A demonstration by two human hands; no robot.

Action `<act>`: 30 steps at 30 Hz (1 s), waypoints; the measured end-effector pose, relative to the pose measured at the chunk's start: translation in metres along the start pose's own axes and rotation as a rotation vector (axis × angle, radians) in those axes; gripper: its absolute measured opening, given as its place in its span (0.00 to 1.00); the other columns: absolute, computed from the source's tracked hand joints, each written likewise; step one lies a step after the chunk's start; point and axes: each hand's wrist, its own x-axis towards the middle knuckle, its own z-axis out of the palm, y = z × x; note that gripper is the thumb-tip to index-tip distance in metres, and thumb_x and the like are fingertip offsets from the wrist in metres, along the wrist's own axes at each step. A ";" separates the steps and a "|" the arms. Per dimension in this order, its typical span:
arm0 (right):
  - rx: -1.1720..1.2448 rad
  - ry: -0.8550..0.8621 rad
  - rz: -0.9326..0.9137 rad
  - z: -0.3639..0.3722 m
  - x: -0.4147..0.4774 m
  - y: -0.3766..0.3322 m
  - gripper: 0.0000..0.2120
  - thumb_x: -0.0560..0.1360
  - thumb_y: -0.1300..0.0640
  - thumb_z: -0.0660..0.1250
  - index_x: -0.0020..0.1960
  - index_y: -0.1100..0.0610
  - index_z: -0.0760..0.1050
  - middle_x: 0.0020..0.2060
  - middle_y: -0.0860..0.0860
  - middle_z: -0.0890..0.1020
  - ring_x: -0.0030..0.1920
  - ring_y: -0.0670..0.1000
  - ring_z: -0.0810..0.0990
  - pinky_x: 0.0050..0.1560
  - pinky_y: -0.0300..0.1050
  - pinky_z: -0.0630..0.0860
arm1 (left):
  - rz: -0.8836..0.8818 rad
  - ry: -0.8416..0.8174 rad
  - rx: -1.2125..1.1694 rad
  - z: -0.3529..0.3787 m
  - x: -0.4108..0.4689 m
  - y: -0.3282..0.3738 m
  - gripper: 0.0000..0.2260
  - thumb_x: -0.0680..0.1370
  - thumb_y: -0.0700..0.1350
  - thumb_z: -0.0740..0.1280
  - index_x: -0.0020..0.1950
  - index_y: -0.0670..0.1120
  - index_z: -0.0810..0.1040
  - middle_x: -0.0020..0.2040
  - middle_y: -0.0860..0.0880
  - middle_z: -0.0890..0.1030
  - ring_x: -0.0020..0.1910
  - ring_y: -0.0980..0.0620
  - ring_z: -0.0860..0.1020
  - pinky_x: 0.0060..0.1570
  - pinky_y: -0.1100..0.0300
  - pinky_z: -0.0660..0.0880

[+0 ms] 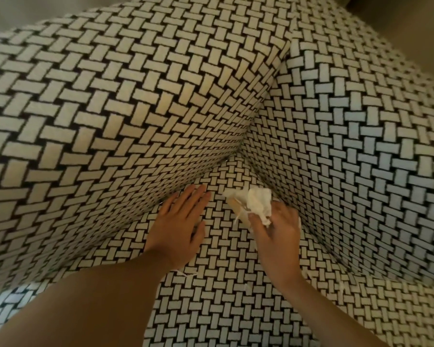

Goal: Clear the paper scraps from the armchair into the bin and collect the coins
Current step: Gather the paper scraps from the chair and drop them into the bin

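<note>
The armchair (161, 101) is covered in a black-and-cream basket-weave fabric and fills the view. On its seat, my right hand (277, 234) grips a bunch of white paper scraps (257, 202), with a tan strip sticking out of the bunch toward the left. My left hand (179, 221) rests flat on the seat with fingers straight, near the crease where seat meets the backrest. A few small white paper shreds (187, 273) lie on the seat near my left wrist and in front of my right forearm (247, 288). No coins or bin are in view.
The armchair's back rises on the left and an arm (361, 146) rises on the right, meeting in a deep corner just beyond my hands. A plain beige surface (398, 21) shows at the top right behind the chair.
</note>
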 end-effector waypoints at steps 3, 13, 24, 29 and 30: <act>-0.014 -0.146 0.001 -0.015 -0.013 0.006 0.20 0.70 0.47 0.60 0.54 0.57 0.80 0.50 0.43 0.75 0.53 0.52 0.72 0.54 0.23 0.57 | -0.001 0.000 0.003 0.001 0.000 -0.001 0.25 0.79 0.52 0.50 0.76 0.48 0.56 0.76 0.50 0.59 0.75 0.52 0.55 0.70 0.49 0.54; -0.040 -0.727 -0.006 -0.069 0.001 -0.039 0.36 0.70 0.44 0.71 0.66 0.25 0.50 0.72 0.32 0.50 0.72 0.37 0.46 0.72 0.42 0.48 | 0.013 0.010 0.014 0.002 0.000 -0.002 0.26 0.78 0.51 0.49 0.76 0.46 0.58 0.76 0.49 0.60 0.75 0.50 0.57 0.70 0.49 0.55; 0.081 -0.389 0.252 -0.064 -0.011 -0.007 0.23 0.74 0.65 0.67 0.63 0.43 0.74 0.68 0.40 0.63 0.70 0.39 0.56 0.69 0.39 0.51 | 0.006 0.014 -0.011 0.001 0.000 -0.001 0.25 0.78 0.51 0.49 0.76 0.46 0.58 0.76 0.49 0.60 0.75 0.51 0.56 0.71 0.48 0.55; 0.244 -0.293 0.440 -0.061 -0.037 -0.009 0.19 0.76 0.63 0.64 0.64 0.48 0.74 0.63 0.42 0.72 0.65 0.42 0.68 0.65 0.38 0.63 | -0.001 -0.012 -0.027 -0.004 -0.001 0.001 0.26 0.78 0.52 0.46 0.76 0.47 0.58 0.76 0.50 0.59 0.75 0.52 0.56 0.73 0.47 0.55; 0.259 -0.257 0.461 -0.063 -0.042 -0.012 0.19 0.76 0.63 0.64 0.65 0.49 0.74 0.62 0.43 0.74 0.64 0.43 0.70 0.63 0.37 0.66 | -0.004 -0.018 -0.031 -0.006 -0.001 0.001 0.27 0.78 0.52 0.45 0.76 0.48 0.58 0.76 0.50 0.58 0.75 0.52 0.55 0.73 0.49 0.54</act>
